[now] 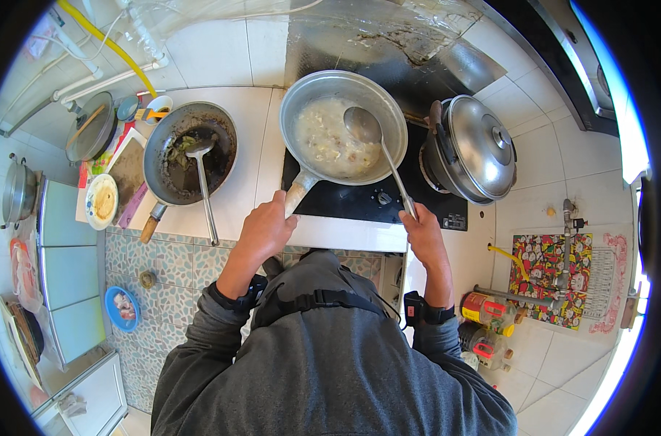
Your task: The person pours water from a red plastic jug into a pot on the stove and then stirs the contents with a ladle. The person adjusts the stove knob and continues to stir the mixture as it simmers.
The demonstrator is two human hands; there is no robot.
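Note:
My left hand grips the handle of a large metal wok on the left part of the black gas stove. Pale, cloudy soup with small bits in it fills the bottom of the wok. In my right hand is the handle of a metal ladle, its bowl over the soup at the wok's right side. Whether the ladle's bowl touches the soup, I cannot tell. A lidded steel pot stands on the stove's right side.
On the counter to the left sits a second wok with dark liquid, greens and a metal spatula. Beyond it are a plate, a cutting board and small bowls. Oil bottles stand at the right; a blue basin is on the floor.

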